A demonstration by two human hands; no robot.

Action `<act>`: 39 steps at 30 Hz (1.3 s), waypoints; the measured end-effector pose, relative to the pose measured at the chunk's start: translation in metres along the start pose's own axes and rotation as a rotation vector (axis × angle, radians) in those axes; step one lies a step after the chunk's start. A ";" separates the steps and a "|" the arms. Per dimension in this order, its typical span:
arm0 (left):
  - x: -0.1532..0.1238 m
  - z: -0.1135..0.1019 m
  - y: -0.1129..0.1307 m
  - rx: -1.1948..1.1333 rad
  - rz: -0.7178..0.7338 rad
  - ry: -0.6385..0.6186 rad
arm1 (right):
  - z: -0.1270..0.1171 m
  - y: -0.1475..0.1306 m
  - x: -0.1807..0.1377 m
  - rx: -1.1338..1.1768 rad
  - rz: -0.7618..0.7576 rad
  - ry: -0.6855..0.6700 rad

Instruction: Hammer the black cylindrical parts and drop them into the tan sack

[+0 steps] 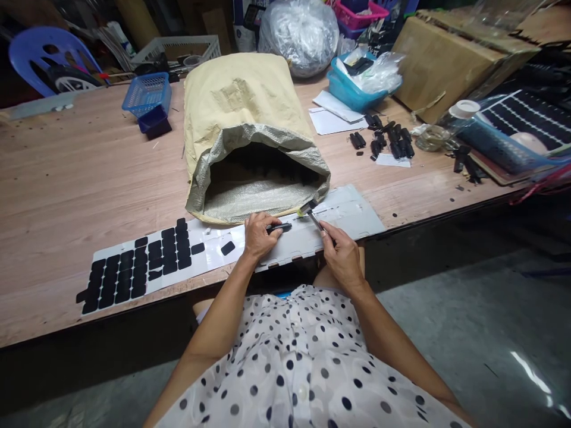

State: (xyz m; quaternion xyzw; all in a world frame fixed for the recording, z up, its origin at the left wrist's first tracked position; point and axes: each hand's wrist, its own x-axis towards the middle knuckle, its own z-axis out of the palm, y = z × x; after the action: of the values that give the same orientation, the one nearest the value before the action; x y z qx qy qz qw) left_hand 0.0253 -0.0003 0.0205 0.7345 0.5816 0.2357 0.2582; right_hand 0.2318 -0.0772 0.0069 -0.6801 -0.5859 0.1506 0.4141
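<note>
- Hands work at the near bench edge. The left hand is closed around a slim black part, holding it low over the pale sheet. The right hand pinches a thin brush by its handle with curled fingers, its yellowish tip just beyond the part's end.
- Step in hand, as I judge it: dabbing or coating the part's end with the brush. The next stroke calls for a steady left grip and a short, light touch, because the tip sits right at the sack's lip.
- Black pads lie in rows on the sheet's left end, with one stray pad nearer the left hand.
- Sack lies on its side just behind the hands, mouth open toward the person. The inside is dark, so I cannot tell its contents.
- Black clips are heaped loose on the bench to the right, in no container.
- Blue basket, far left, looks empty through its mesh.
- Blue tray, far right, holds clear bags.
- White crate and pink basket stand at the back, contents unclear.
</note>
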 end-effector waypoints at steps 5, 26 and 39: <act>0.000 0.001 -0.002 0.004 0.011 -0.003 | 0.000 0.000 0.001 -0.018 0.003 -0.006; -0.001 -0.001 0.004 0.011 0.010 0.004 | -0.001 0.004 0.001 -0.065 -0.009 -0.010; 0.002 0.003 -0.003 -0.049 0.004 -0.002 | -0.001 0.003 0.001 -0.067 0.005 -0.029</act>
State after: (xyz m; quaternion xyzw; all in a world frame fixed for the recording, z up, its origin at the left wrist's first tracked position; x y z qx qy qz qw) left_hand 0.0255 0.0020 0.0161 0.7294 0.5739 0.2498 0.2761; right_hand 0.2347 -0.0765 0.0055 -0.6928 -0.5950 0.1419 0.3820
